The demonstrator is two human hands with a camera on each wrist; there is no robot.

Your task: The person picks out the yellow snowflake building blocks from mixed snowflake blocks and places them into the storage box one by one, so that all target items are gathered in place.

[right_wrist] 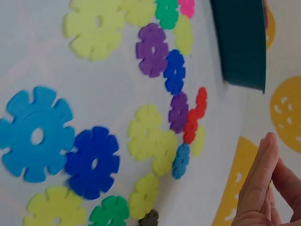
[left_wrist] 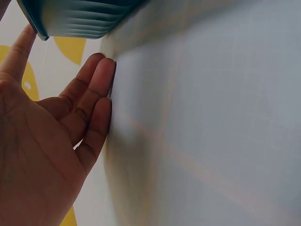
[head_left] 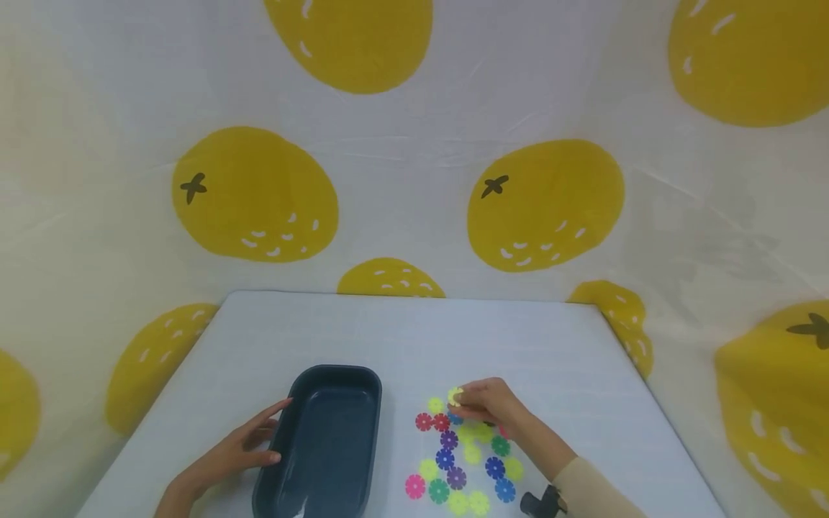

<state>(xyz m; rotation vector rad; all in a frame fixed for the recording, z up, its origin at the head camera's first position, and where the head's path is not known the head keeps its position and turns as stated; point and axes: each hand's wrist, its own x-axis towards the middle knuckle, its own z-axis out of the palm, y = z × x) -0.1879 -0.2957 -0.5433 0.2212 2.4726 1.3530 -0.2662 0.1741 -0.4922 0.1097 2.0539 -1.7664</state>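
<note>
A pale yellow notched disc [head_left: 455, 396] is pinched between the thumb and fingers of my right hand [head_left: 490, 403], above the far end of a spread of flower-shaped plastic discs [head_left: 456, 478]. In the right wrist view the right hand [right_wrist: 261, 188] shows at the lower right, and the held disc is mostly hidden there. My left hand [head_left: 236, 447] rests against the left side of a dark teal tray [head_left: 378, 432], index fingertip and thumb touching its rim. The left wrist view shows the other fingers of the left hand [left_wrist: 51, 136] loosely bent beside the tray's wall [left_wrist: 80, 19].
Yellow, blue, purple, green, red and pink discs lie on the white tabletop [head_left: 518, 345], right of the tray; some overlap. A dark wrist camera [head_left: 542, 502] is on the right wrist. A white cloth with yellow fruit prints [head_left: 401, 180] hangs behind the table.
</note>
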